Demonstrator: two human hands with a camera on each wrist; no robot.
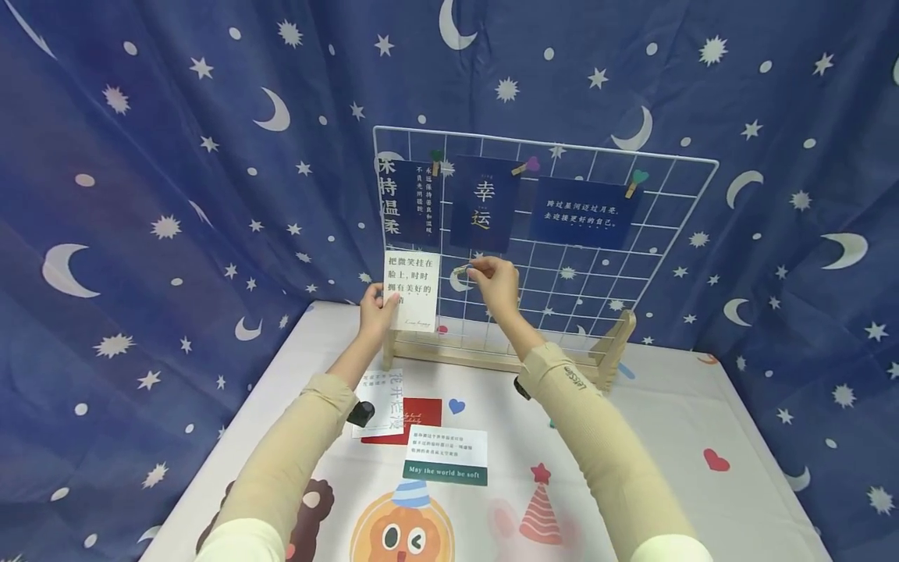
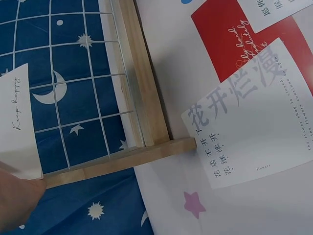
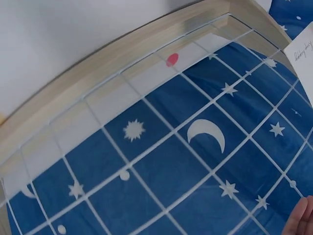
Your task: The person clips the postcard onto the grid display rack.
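My left hand (image 1: pixel 378 311) holds a white card (image 1: pixel 414 316) printed with dark characters by its left edge, upright at the lower left of a white wire grid (image 1: pixel 562 265). In the left wrist view, the card (image 2: pixel 17 127) and part of the hand (image 2: pixel 17 200) show at the left edge. To the right of the card, my right hand (image 1: pixel 497 287) pinches a small wooden clothespin (image 1: pixel 460 270) with a blue top. Only the fingers (image 3: pixel 299 220) of that hand show in the right wrist view; the clothespin is out of sight there.
Blue cards (image 1: pixel 485 226) hang on the grid's upper part under heart-topped clothespins (image 1: pixel 637 181). The grid stands in a wooden base (image 1: pixel 477 359). On the tabletop lie a white card (image 2: pixel 254 127), a red card (image 1: pixel 424 410) and a white-and-green card (image 1: pixel 445 456), partly overlapping.
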